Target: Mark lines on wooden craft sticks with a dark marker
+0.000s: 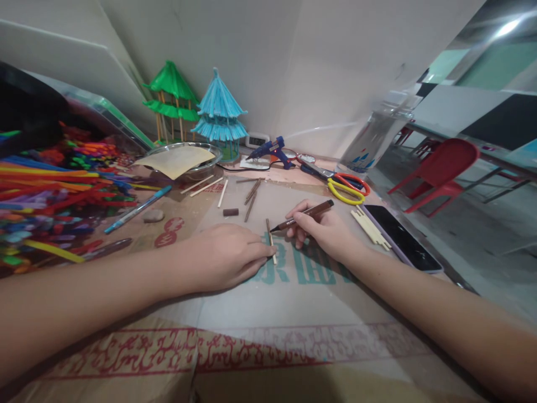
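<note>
My right hand (312,225) grips a brown marker (304,215), its dark tip touching a small wooden stick (271,238). The stick's far part is brown and its near end pale. Fingertips of my left hand (230,252) press on the near part of that stick against the cardboard. The marker's brown cap (230,212) lies beyond my left hand. Several brown sticks (252,193) are scattered past it, with a few pale sticks (223,193) to their left. A bundle of pale sticks (371,228) rests right of my right hand.
A phone (403,238), scissors (346,184) and a water bottle (371,137) stand or lie right. Behind are a blue glue gun (272,150), a blue pavilion model (220,112), a green one (172,95) and a bowl (216,152). Colourful pipe cleaners (46,196) pile left, near a blue pen (138,209).
</note>
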### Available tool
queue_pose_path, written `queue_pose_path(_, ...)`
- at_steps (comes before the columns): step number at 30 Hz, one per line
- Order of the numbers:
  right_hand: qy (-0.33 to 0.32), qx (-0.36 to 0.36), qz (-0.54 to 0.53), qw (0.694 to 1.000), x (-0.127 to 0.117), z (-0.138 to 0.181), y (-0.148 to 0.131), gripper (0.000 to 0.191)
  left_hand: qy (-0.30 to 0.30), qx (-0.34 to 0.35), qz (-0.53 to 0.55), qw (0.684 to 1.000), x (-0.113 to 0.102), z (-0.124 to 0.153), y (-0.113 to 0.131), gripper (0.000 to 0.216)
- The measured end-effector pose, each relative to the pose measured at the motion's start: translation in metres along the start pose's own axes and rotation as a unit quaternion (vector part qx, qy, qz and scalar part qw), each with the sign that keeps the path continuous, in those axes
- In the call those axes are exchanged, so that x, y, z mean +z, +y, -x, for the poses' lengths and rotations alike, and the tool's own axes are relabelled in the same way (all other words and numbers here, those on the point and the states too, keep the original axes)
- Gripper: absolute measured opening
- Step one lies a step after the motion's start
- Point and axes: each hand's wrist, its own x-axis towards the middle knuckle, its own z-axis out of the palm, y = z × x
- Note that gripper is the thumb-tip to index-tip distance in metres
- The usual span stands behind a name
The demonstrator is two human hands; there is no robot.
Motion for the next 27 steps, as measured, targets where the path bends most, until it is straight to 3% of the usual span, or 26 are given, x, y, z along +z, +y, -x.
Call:
queue_pose_path(4,0.006,-0.006,-0.002,1.0,0.0005,-0.0011,0.0004,0.021,-0.001,0.001,-0.003,1.0,-0.0001,0.0006,-0.0002,0.027)
queue_pose_path(13,-0.045,0.004,-0.002,0.999,-0.0029,-0.0002,-0.001,0.019,0.005,-0.001,0.008,1.0,0.0,-0.0009,0.0004,0.026)
queue_pose_path(20,0.005,0.002,-0.022,1.0,0.0005,-0.0012,-0.0011,0.021,0.0,-0.004,0.005,1.0,-0.0008,0.0008,0.0004,0.027)
queue_pose_path(27,0.008,-0.003,-0.029,1.0,0.0013,-0.0014,-0.0003,0.025,-0.005,-0.009,0.013,1.0,-0.0002,-0.0011,0.0001,0.027)
